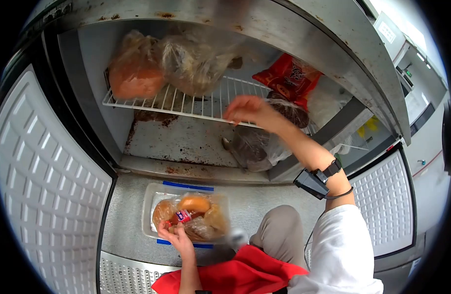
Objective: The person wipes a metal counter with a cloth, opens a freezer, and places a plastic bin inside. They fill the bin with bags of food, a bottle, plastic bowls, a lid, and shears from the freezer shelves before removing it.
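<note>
My left hand (176,237) is at the near side of a clear plastic box (147,206) on the floor, its fingers curled at the edge of a clear plastic bag (220,215). In the bag show rounded orange-brown foods that look like bread (194,203) and a red, blue and white label (183,216). My right hand (251,110), slightly blurred, hovers at the front edge of a white wire shelf (213,105) in the open fridge. Its fingers are loosely bent and apart, with nothing visible in them. Beside it lies a bag of dark food (290,113).
On the shelf sit a bag of orange-pink food (137,81), a cloudy plastic bag (192,63) and a red packet (290,78). A dark bagged item (255,147) rests on the stained fridge floor (174,142). Open doors stand left (49,171) and right (382,201).
</note>
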`<action>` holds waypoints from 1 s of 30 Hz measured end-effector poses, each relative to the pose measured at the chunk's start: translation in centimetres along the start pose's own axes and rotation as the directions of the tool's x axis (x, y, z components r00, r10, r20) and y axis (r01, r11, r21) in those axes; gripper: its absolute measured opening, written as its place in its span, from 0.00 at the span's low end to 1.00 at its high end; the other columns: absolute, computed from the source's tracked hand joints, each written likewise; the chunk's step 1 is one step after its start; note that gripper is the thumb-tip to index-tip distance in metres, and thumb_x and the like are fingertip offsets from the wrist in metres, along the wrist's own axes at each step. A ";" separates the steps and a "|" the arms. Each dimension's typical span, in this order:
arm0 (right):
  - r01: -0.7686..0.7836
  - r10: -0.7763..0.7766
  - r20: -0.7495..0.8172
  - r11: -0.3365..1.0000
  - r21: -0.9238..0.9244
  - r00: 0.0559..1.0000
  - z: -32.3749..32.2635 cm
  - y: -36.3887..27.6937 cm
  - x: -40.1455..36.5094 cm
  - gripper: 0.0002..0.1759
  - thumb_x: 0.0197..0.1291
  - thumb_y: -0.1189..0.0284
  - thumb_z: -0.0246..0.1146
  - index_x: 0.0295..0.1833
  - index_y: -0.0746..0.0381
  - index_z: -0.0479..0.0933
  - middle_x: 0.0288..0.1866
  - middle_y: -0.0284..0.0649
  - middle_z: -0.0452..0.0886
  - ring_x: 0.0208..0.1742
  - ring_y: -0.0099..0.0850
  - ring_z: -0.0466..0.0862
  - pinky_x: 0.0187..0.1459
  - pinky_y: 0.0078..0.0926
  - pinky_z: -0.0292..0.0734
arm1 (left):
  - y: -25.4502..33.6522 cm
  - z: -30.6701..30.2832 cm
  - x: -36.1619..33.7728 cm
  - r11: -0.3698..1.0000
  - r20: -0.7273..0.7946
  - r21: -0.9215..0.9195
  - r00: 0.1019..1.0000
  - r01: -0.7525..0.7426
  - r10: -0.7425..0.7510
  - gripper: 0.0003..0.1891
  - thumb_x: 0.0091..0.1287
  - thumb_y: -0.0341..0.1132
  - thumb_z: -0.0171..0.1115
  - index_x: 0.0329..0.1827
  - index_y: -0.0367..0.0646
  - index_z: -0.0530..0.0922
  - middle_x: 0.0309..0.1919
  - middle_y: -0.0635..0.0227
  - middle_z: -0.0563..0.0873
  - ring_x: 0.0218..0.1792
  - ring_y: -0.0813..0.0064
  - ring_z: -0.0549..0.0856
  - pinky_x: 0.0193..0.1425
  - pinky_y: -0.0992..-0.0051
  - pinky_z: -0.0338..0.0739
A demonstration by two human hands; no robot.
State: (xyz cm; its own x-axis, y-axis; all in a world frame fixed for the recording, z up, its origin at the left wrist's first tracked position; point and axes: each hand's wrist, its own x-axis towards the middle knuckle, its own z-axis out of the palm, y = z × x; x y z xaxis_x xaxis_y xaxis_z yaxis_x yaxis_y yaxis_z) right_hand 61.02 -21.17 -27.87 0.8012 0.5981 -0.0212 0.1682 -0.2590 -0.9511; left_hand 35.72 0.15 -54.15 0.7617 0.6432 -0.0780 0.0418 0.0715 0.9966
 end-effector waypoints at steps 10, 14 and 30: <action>-0.269 0.015 -0.272 -0.099 -0.958 0.962 -21.6 7.8 -7.8 0.17 0.48 0.62 0.63 0.40 0.62 0.80 0.40 0.47 0.82 0.43 0.44 0.80 0.46 0.35 0.73 | 0.8 0.2 -0.2 1.000 0.025 -0.001 1.000 0.018 -0.018 0.26 0.60 0.25 0.55 0.62 0.39 0.59 0.57 0.57 0.59 0.56 0.62 0.64 0.59 0.65 0.61; -0.517 0.066 -0.528 0.337 -0.787 0.847 -17.8 6.2 -7.4 0.20 0.43 0.60 0.65 0.40 0.61 0.81 0.40 0.47 0.82 0.44 0.44 0.79 0.47 0.37 0.73 | 0.4 0.1 -0.3 0.999 0.042 0.054 0.999 -0.008 0.005 0.27 0.60 0.26 0.55 0.62 0.39 0.58 0.57 0.56 0.59 0.56 0.61 0.64 0.60 0.64 0.61; -0.686 0.005 -0.705 0.235 -0.688 0.709 -17.0 5.5 -6.5 0.17 0.54 0.66 0.56 0.43 0.67 0.77 0.42 0.53 0.79 0.45 0.49 0.79 0.46 0.39 0.72 | -0.7 -0.8 -0.1 0.990 -0.040 0.140 0.999 -0.012 0.018 0.27 0.59 0.27 0.58 0.60 0.36 0.60 0.55 0.53 0.60 0.56 0.59 0.64 0.63 0.63 0.59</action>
State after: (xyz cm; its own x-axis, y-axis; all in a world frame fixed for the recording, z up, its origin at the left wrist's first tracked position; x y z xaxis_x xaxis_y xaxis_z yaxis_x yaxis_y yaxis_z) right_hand 66.51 -39.38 -27.71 0.9739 -0.1120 0.1974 -0.1148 -0.9934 0.0031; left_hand 35.09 0.66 -54.82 0.7362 0.6740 -0.0614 0.1227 -0.0437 0.9915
